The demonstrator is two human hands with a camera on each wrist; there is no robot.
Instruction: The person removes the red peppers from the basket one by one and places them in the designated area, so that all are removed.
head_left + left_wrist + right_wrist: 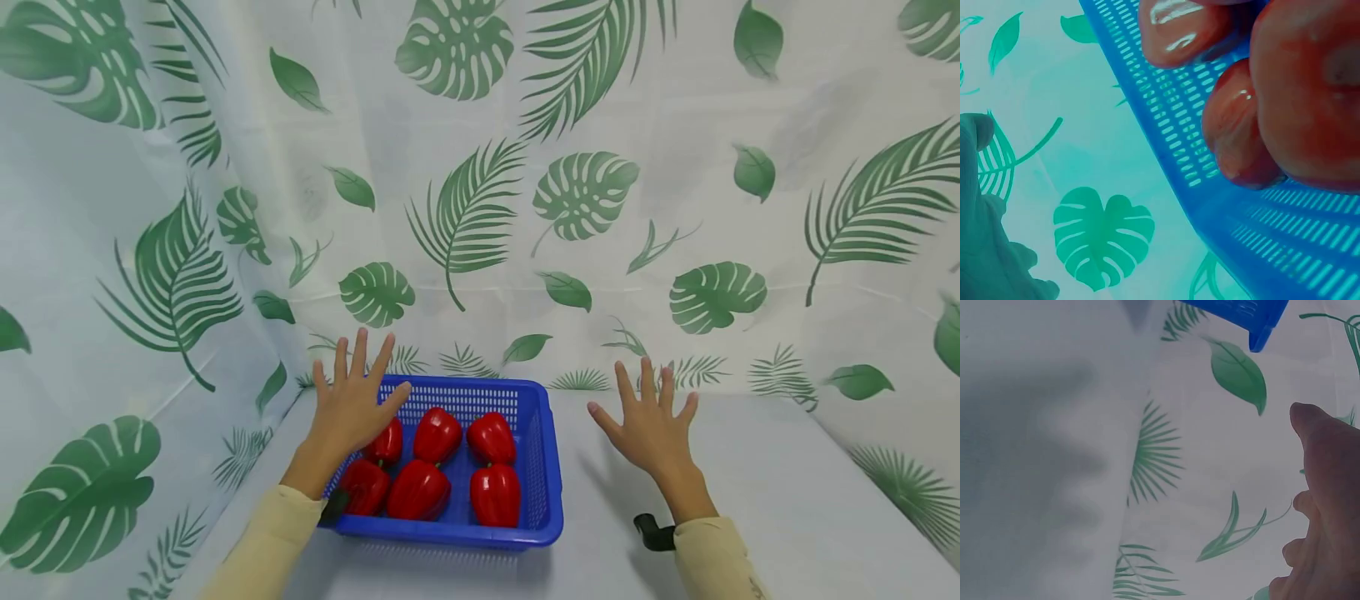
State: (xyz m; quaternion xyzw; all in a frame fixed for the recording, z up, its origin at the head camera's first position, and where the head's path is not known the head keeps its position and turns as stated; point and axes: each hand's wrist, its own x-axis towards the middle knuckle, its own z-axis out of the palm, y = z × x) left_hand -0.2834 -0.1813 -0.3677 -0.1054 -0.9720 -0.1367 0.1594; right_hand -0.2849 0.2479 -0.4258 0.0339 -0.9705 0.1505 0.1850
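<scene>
Several glossy red bell peppers (418,490) lie in a blue plastic basket (553,467) with slotted walls. My left hand (348,412) is held above the basket's left side with its fingers spread, hiding part of the rim and touching no pepper. To the right of the basket, my right hand (651,423) hovers over the white table, fingers spread and holding nothing. In the left wrist view, peppers (1310,94) show close up, with the left hand (997,231) at the edge. The right wrist view shows the right hand (1329,506) apart from the basket's corner (1241,312).
A white cloth with green leaf prints (465,208) hangs behind and to both sides of the white table (750,467). Dark wrist-camera mounts (654,532) sit at both wrists, beside the pale yellow sleeves (720,554).
</scene>
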